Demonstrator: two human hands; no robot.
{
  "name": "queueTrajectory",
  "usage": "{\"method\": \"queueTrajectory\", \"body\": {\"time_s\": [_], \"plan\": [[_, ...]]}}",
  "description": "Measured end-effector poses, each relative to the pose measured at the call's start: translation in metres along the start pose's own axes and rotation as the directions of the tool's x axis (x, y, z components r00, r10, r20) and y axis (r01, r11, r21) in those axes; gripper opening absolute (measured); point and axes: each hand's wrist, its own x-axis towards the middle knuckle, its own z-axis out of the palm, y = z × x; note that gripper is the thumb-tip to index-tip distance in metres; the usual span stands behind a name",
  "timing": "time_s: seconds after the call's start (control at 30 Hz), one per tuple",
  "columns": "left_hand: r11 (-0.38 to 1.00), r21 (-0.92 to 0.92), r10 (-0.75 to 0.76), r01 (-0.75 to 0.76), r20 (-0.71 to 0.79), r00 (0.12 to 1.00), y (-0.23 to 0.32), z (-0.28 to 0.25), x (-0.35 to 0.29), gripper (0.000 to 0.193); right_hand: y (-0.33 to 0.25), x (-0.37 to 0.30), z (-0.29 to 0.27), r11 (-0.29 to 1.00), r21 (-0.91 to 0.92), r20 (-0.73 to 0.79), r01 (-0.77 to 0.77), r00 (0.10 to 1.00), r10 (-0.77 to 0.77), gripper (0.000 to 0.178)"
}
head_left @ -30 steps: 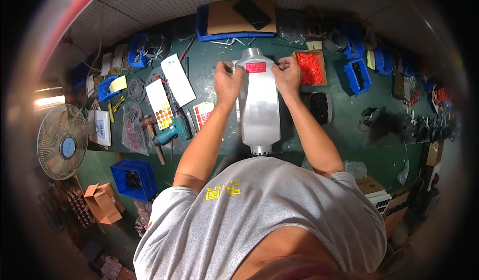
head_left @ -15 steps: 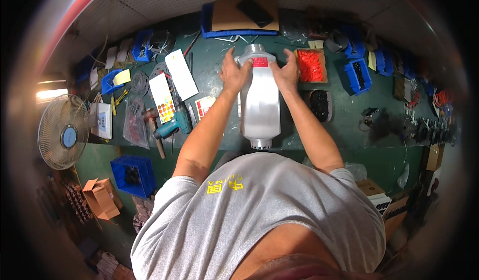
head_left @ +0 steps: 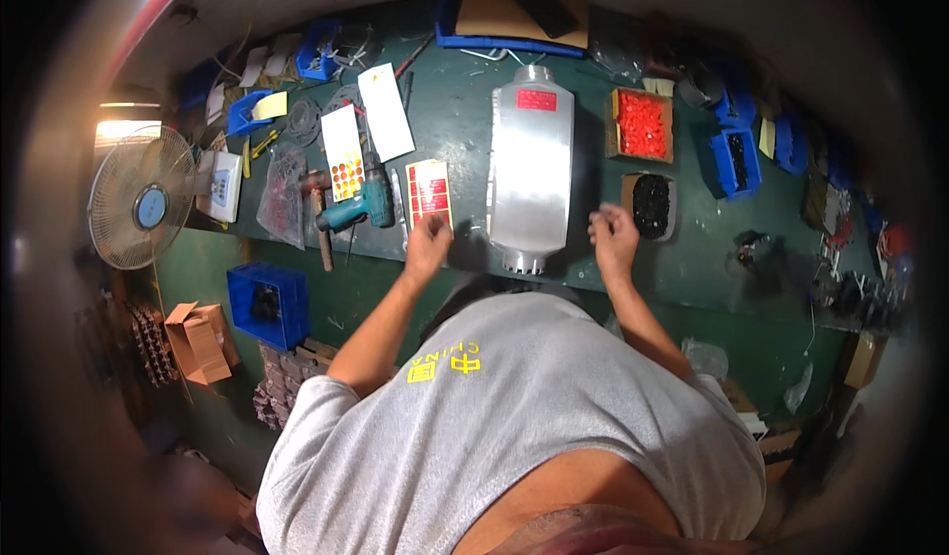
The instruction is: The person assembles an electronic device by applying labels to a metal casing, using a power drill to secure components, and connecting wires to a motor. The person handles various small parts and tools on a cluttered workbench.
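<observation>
A silvery metal housing (head_left: 531,174) with rounded necks at both ends lies lengthwise on the green bench, a red label (head_left: 537,100) on its far part. Neither hand touches it. To its left, my left hand (head_left: 429,247) has its bent fingers closed at the near edge of a sheet of red and yellow labels (head_left: 429,181). My right hand (head_left: 616,242) hovers right of the housing, beside a box of small black parts (head_left: 650,206). Its fingers are loosely curled, with nothing visible between them.
A teal power drill (head_left: 361,207), a hammer (head_left: 321,229) and white cards (head_left: 386,110) lie on the left, near a fan (head_left: 148,207). A box of red parts (head_left: 641,125) and blue bins (head_left: 736,160) stand on the right. A phone (head_left: 544,8) rests on cardboard at the back.
Both hands have left the housing's far end and come nearer my body. The left now meets the label sheet; the right is near the black parts. The view has shifted slightly.
</observation>
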Motion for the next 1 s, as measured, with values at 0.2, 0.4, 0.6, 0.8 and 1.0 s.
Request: {"method": "queueTrajectory", "body": {"time_s": [0.2, 0.4, 0.6, 0.8, 1.0], "plan": [[0.999, 0.009, -0.039, 0.037, 0.212, 0.977, -0.06, 0.019, -0.05, 0.03, 0.048, -0.045, -0.014, 0.954, -0.195, 0.342, -0.228, 0.895, 0.285, 0.023], [0.974, 0.222, -0.038, -0.052, 0.384, 0.922, -0.018, 0.021, -0.056, 0.034, 0.045, -0.076, 0.005, 0.917, -0.253, 0.408, -0.308, 0.826, 0.389, 0.045], [0.983, 0.13, 0.071, -0.13, 0.383, 0.921, -0.046, 0.003, -0.064, 0.031, 0.031, -0.109, 0.025, 0.927, -0.169, 0.325, -0.336, 0.868, 0.374, 0.055], [0.952, 0.287, 0.011, -0.104, 0.309, 0.951, -0.096, -0.036, -0.082, 0.034, 0.031, -0.132, 0.032, 0.933, -0.148, 0.221, -0.329, 0.908, 0.355, 0.053], [0.899, 0.439, 0.02, -0.017, -0.003, 1.0, -0.094, -0.054, -0.074, 0.047, 0.034, -0.159, 0.029, 0.906, -0.18, 0.197, -0.384, 0.888, 0.415, 0.055]]}}
